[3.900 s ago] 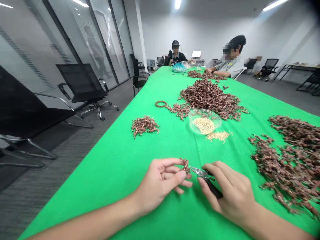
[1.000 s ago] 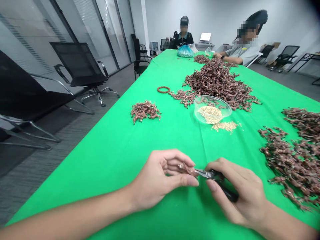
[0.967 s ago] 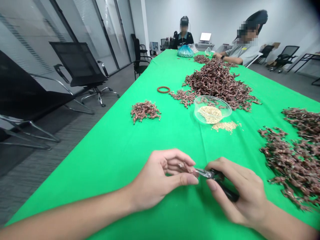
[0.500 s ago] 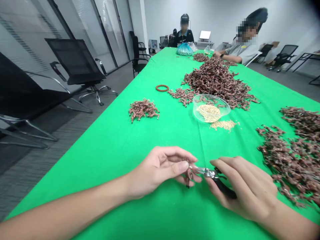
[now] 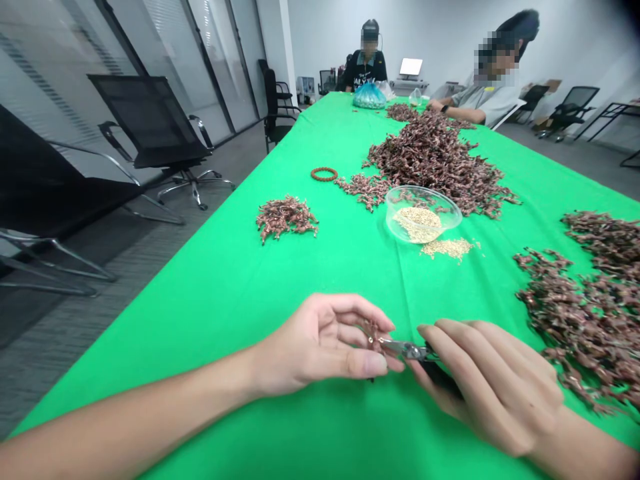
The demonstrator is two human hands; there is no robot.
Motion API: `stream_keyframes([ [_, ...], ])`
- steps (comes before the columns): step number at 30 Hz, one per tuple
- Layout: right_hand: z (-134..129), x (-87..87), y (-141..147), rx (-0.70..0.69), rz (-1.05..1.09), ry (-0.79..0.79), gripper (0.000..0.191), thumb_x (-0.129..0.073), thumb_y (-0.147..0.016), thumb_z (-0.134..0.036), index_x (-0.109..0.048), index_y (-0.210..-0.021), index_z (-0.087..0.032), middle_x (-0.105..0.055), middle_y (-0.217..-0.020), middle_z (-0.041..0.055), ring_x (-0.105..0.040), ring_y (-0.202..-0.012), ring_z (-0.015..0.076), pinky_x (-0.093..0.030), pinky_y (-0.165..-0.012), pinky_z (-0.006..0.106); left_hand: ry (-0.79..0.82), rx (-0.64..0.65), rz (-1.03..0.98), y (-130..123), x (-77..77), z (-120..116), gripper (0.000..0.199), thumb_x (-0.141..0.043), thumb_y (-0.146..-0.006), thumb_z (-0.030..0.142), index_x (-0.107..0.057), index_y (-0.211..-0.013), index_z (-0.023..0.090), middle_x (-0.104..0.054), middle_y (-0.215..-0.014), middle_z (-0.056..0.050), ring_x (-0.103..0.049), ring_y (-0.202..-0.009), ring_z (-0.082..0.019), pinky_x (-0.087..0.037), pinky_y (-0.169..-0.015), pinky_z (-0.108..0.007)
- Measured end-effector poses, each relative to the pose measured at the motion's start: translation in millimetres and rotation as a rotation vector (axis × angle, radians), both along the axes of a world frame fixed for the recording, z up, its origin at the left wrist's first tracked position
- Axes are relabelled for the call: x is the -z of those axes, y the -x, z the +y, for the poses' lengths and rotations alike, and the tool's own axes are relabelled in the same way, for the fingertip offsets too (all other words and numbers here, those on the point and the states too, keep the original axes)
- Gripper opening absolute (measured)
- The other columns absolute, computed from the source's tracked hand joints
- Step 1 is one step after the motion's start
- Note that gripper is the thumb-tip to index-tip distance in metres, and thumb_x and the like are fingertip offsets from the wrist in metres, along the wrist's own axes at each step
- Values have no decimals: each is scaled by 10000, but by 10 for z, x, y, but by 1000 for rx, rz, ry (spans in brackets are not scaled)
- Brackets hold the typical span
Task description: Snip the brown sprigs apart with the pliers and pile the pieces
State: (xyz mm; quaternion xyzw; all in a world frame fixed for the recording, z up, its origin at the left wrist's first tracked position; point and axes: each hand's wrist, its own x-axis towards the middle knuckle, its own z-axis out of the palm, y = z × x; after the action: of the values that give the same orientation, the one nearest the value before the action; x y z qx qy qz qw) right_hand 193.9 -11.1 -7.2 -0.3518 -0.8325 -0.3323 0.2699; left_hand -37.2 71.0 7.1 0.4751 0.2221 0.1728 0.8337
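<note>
Head | left grip [image 5: 320, 341]: holding brown piece [image 5: 372, 333] just inside fingertips [image 5: 384, 323] | right grip [image 5: 495, 380]: clasping pliers [image 5: 412, 351]

Left grip [image 5: 320, 343] bottom center, thumb [image 5: 370, 364] opposing curled fingers [image 5: 363, 308]; left forearm [image 5: 165, 413] from lower left. Right grip [image 5: 495, 380] lower right, knuckles up, curled; right forearm [image 5: 583, 433] from corner.

Lit brightly and evenly, with a soft shadow on the green cloth [image 5: 320, 433] just below the left fingers [image 5: 361, 307], small glints on the pliers [image 5: 413, 351] to their right and pale reflections across the glass panels [image 5: 160, 33] far to the upper left. Shot wide, stretched in the chair [image 5: 60, 200] well left of the fingers and blackened in the corner farthest up and right. Softened by slight blur at the copper-coloured piece [image 5: 373, 338] between the fingers, nearly white at the screen [image 5: 410, 67] and pixelated over two heads [image 5: 370, 33] far beyond them.
</note>
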Motion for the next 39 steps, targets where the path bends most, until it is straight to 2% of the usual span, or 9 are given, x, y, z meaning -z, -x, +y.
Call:
stream_keyframes([
  [11,15,-65,-5,-32,-54,-28,199,-756,-795,-213,-696,-901,-55,-731,-719,144,-633,-601,236,-454,-502,353,-11,21,27,0,-11,-16,315,-781,-778,149,-647,-1062,126,-756,-996,-149,-737,-967,-247,-547,-819,-299],
  [20,-42,10,-45,-1,-84,-56,270,-782,-782,-259,-691,-977,-94,-738,-785,112,-643,-668,236,-473,-553,359,-93,24,90,17,-11,-27,350,-770,-799,206,-669,-1123,121,-763,-1045,-163,-726,-1006,-260,-561,-856,-317],
  [22,-40,31,-20,14,-24,-5,269,-773,-794,-254,-677,-982,-87,-728,-794,116,-643,-688,230,-486,-585,354,-147,6,128,23,-7,-45,368,-762,-812,224,-674,-1159,137,-753,-1098,-147,-711,-1052,-262,-556,-916,-339],
  [27,-42,62,81,62,258,348,149,-636,-899,-221,-618,-1000,-113,-671,-800,87,-600,-637,161,-452,-549,287,-343,-99,137,12,-2,-103,338,-707,-857,203,-705,-1194,170,-688,-1186,-96,-667,-1127,-243,-534,-1013,-346],
  [29,-47,61,101,67,309,399,126,-613,-915,-220,-606,-1000,-126,-653,-800,78,-589,-625,149,-432,-529,273,-376,-166,140,2,0,-125,423,-712,-857,200,-651,-1275,196,-680,-1197,-85,-653,-1152,-229,-522,-1036,-348],
  [31,-51,59,101,84,325,379,127,-618,-915,-222,-603,-995,-124,-649,-815,85,-593,-640,151,-428,-533,270,-361,-280,153,-9,3,-138,517,-763,-816,203,-594,-1304,211,-694,-1191,-74,-653,-1156,-223,-517,-1047,-362],
  [33,-53,60,90,105,321,341,143,-632,-909,-226,-604,-995,-115,-651,-832,94,-594,-653,154,-430,-543,270,-332,-368,173,-19,5,-143,444,-802,-779,212,-615,-1181,185,-725,-1143,-73,-685,-1101,-223,-541,-1014,-365],
  [36,-60,67,82,118,292,283,177,-661,-890,-223,-614,-1000,-93,-656,-827,100,-591,-662,161,-437,-569,278,-327,-376,209,-27,7,-147,211,-788,-796,253,-673,-932,140,-763,-1077,-85,-717,-1039,-221,-582,-932,-309],
  [39,-77,72,102,135,253,229,201,-684,-874,-226,-627,-1000,-80,-665,-809,101,-596,-671,173,-441,-587,291,-353,-381,228,-24,17,-168,207,-808,-771,258,-725,-922,143,-781,-1064,-71,-729,-1024,-218,-590,-919,-278],
])
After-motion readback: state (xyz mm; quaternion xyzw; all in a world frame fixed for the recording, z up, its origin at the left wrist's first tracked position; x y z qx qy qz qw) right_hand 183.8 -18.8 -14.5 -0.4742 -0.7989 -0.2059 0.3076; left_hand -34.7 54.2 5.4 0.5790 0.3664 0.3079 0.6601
